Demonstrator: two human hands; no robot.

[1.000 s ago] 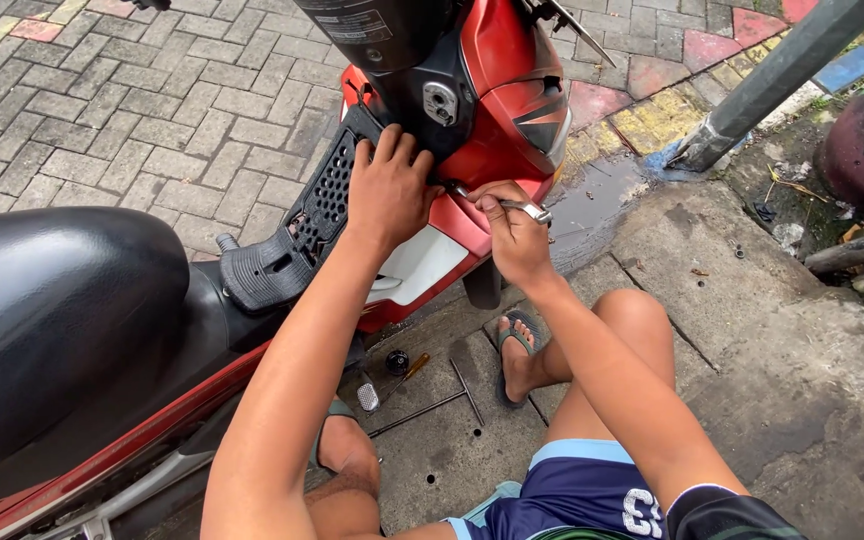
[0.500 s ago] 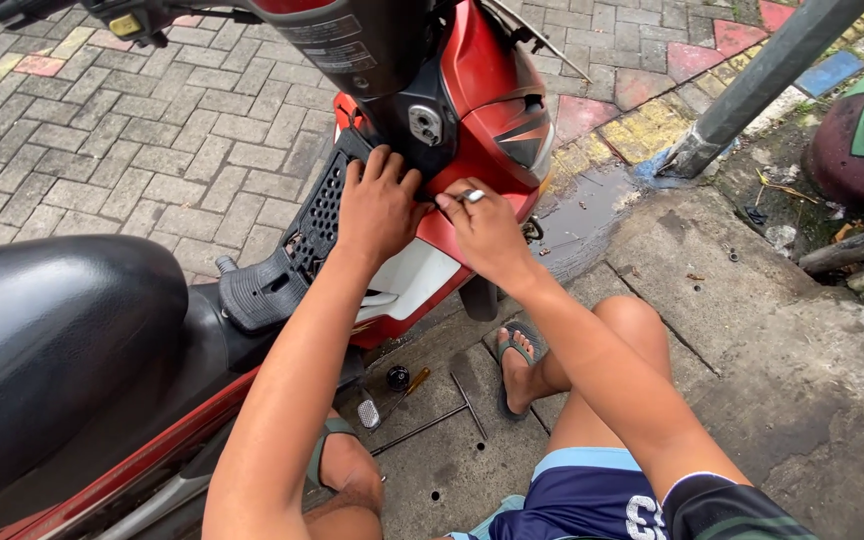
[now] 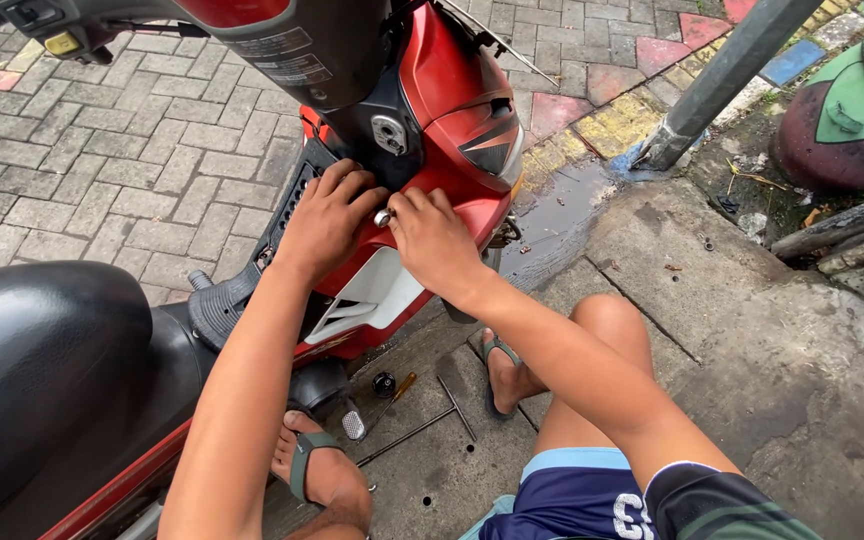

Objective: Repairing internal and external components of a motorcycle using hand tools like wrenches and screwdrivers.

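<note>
The red scooter (image 3: 452,130) fills the frame from 9 to 12 o'clock. The left hand (image 3: 327,220) lies flat, fingers spread, on its leg shield. The right hand (image 3: 432,240), at its 3 o'clock, pinches a small metal part (image 3: 383,217) between both hands.

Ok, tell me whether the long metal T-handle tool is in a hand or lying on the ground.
Lying on the ground. The T-handle tool rests flat on the concrete between the feet; both hands are up on the scooter's red panel.
</note>
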